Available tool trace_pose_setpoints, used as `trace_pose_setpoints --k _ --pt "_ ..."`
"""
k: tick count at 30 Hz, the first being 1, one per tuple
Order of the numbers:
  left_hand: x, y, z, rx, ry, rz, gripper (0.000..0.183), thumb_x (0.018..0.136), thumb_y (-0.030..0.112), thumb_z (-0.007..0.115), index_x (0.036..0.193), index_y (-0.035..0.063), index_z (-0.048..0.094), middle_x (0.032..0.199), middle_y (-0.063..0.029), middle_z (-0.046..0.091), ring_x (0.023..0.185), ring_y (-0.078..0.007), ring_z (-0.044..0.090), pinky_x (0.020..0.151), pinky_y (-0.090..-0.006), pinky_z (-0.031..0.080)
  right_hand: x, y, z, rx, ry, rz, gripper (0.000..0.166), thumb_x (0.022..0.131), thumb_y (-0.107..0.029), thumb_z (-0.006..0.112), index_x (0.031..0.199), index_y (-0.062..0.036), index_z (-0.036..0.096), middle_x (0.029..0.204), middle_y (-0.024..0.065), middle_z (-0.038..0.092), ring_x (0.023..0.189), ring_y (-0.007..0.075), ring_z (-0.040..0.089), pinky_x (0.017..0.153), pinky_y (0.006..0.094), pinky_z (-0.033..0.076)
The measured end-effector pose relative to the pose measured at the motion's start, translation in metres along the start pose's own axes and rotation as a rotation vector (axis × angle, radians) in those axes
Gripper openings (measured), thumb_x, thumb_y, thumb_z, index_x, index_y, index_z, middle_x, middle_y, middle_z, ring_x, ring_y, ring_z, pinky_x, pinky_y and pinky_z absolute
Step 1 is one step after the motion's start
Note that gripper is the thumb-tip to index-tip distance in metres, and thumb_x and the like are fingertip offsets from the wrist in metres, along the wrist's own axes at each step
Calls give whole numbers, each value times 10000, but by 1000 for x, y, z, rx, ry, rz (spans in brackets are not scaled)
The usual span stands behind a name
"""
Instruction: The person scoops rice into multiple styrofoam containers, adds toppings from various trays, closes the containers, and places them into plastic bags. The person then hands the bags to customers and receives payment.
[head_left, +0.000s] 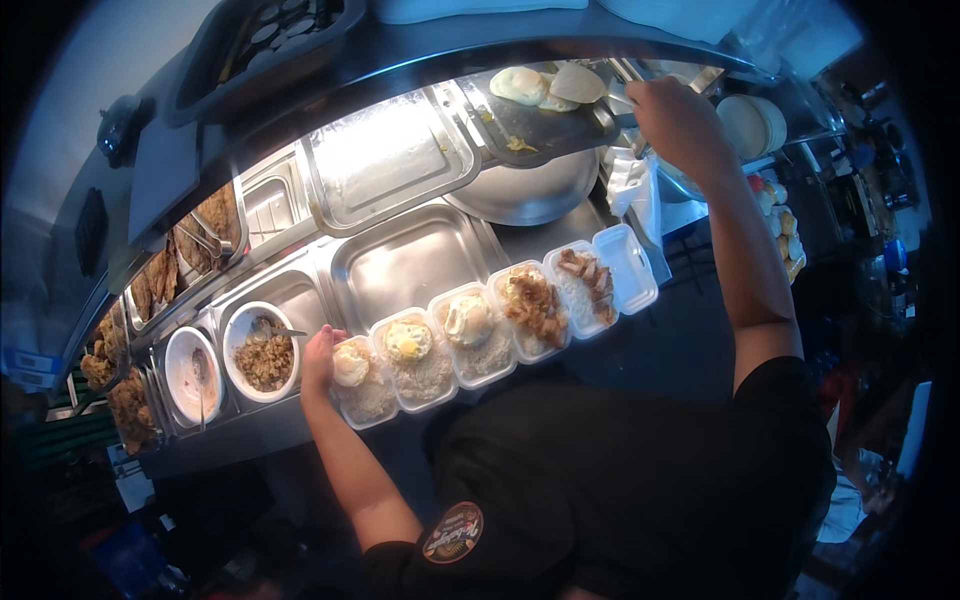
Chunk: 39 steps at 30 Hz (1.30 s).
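Several white lidded-type meal boxes stand side by side at the counter's front edge. My left hand (320, 360) touches the leftmost box (365, 397), which holds rice and a fried egg; whether it grips the rim I cannot tell. Two middle boxes also hold rice with a fried egg (469, 321). Farther right, one box has browned food (534, 307) and another has rice with sliced meat (591, 285). My right hand (671, 120) is closed around a metal utensil's handle (626, 71), beside a dark tray (540, 135) bearing fried eggs (521, 86).
At the left are a white bowl of minced food (262, 360) with a spoon and a white bowl (180, 375) with little in it. Steel pans (405, 262) lie behind the boxes. A shelf edge (420, 60) crosses above. Stacked round containers (750, 126) stand at the right.
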<state>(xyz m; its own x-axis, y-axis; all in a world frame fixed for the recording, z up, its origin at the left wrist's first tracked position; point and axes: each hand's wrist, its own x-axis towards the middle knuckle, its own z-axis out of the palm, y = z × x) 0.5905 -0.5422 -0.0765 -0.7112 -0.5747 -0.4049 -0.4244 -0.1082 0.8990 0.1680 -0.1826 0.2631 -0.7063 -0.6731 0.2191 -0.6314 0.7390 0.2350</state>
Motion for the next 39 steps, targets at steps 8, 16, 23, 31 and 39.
trace_pose_setpoints --k 8,16,23,31,39 --pt "2 -9 -4 -17 45 -41 539 1054 453 471 1030 -50 665 931 -118 688 835 -182 639 778 -319 513 22 -2 9 110 -55 -52 169 879 -68 522 925 -28 680 881 229 692 890 400 693 807 495 551" --pt "5 -13 2 10 89 -44 544 1040 468 500 1017 -47 673 897 -109 685 825 -180 632 767 -314 504 39 -10 45 42 118 -154 202 888 -92 522 995 -66 691 940 192 698 905 356 703 807 468 564" --pt "5 -12 0 50 62 -8 534 1041 460 496 1012 -41 679 903 -104 687 819 -177 624 766 -315 498 64 -17 92 371 102 -148 240 896 -155 558 1071 -78 703 963 168 705 952 361 684 863 473 534" --pt "4 -6 -3 72 30 -8 524 1045 452 489 1025 -33 685 927 -107 697 829 -186 626 786 -322 497 94 -26 99 714 -73 -144 280 850 -186 621 1075 -74 745 1046 178 724 1004 318 686 887 397 523" --pt "-10 29 5 33 -81 -85 547 1079 417 403 1097 -69 654 1021 -155 701 930 -207 665 836 -324 524 43 3 94 774 60 -115 291 900 -173 642 1155 -57 721 793 80 688 714 146 630 676 304 492"
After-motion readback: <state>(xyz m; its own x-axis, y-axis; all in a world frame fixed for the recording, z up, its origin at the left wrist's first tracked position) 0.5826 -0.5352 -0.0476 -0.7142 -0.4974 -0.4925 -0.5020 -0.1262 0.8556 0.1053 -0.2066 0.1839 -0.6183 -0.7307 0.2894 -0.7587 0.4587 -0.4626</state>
